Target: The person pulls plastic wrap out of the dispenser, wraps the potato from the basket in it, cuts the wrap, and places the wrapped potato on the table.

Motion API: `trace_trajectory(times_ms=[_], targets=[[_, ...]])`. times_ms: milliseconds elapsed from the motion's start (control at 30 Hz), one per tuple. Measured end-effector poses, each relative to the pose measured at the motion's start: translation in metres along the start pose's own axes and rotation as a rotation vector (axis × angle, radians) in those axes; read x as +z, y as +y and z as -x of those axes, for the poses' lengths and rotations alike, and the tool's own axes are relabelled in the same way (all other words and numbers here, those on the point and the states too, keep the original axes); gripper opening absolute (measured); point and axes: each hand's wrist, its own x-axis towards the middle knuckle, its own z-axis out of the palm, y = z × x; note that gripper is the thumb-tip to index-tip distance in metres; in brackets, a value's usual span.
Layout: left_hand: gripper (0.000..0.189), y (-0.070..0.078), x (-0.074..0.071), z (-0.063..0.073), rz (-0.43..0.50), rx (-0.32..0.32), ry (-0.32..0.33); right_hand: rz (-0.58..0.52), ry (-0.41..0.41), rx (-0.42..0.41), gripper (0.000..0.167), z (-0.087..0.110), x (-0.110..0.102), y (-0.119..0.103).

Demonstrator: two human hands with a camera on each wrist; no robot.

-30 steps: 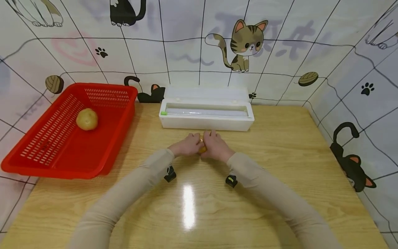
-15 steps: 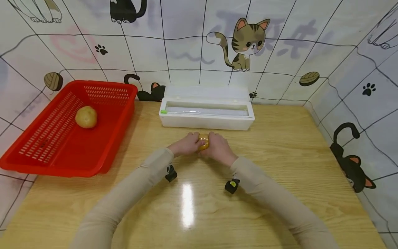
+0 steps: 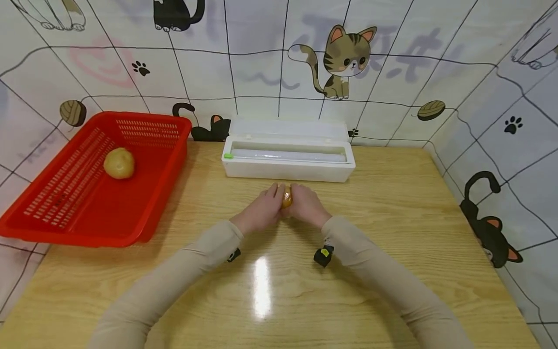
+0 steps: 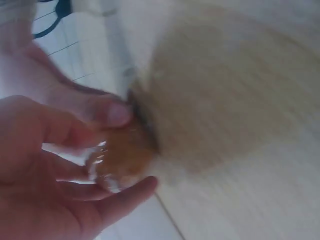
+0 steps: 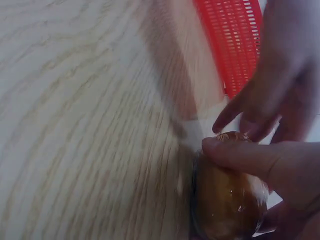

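Note:
A potato (image 3: 286, 198) wrapped in clear film is held between both hands over the table, in front of the white box. My left hand (image 3: 263, 206) grips its left side; in the left wrist view its fingers curl beneath the shiny potato (image 4: 122, 157). From the other side my right hand (image 3: 305, 206) holds it, thumb laid along the film in the right wrist view. There the wrapped potato (image 5: 227, 200) shows glossy and brown, with the left fingertips at its far end. Much of it is covered by the hands in the head view.
A red basket (image 3: 150, 218) stands at the left with an unwrapped potato (image 3: 119, 163) inside. Behind the hands is an open white box (image 3: 287, 170) holding a roll of film (image 3: 287, 155), a green piece at its left end. A cat-patterned sheet (image 3: 257, 72) hangs behind the wooden table (image 3: 348, 310).
The left hand has turned and moved its fingers further over the wrapped potato, which has turned between the hands. More of it showed half a second ago. Basket and box have stayed in place.

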Motion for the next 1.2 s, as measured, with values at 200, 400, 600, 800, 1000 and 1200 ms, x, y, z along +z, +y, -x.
trace_trajectory(times_ms=[200, 400, 600, 800, 1000, 1200], targets=[[0.068, -0.011, 0.004, -0.010, -0.010, -0.079, -0.029, 0.039, -0.094, -0.044, 0.067, -0.008, -0.004, 0.001], [0.057, -0.020, 0.009, -0.027, 0.037, -0.135, -0.091, 0.090, -0.177, -0.060, 0.065, -0.015, -0.006, -0.004], [0.058, -0.021, 0.002, -0.033, 0.073, -0.141, -0.160, 0.173, -0.158, -0.053, 0.070, -0.020, -0.004, -0.003], [0.060, -0.032, -0.005, -0.035, 0.106, -0.076, -0.234, 0.164, -0.211, -0.084, 0.064, -0.026, -0.008, -0.001], [0.058, -0.034, -0.004, -0.036, 0.061, -0.065, -0.227, 0.182, -0.231, -0.074, 0.065, -0.029, -0.008, 0.001], [0.063, -0.032, -0.001, -0.035, 0.027, -0.092, -0.222, 0.199, -0.234, -0.087, 0.064, -0.031, -0.006, 0.002]])
